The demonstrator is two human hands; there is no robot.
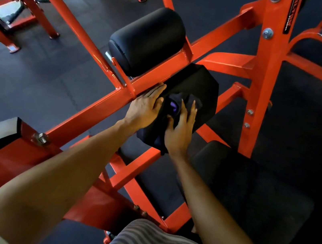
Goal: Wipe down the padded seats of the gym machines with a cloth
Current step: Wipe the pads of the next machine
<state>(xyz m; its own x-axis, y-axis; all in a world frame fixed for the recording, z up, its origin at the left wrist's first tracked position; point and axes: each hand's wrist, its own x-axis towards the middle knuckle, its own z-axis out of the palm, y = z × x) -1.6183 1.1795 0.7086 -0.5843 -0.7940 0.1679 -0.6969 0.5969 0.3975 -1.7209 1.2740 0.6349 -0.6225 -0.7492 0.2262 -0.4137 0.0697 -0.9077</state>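
While right hand (180,130) presses cloth (173,108) on seat (201,80) | left hand (145,107) flat beside

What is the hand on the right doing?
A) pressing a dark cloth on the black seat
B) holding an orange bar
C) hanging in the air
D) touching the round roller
A: the right hand lies on the dark cloth, fingers spread, on the black seat pad, and the left hand lies flat beside it.
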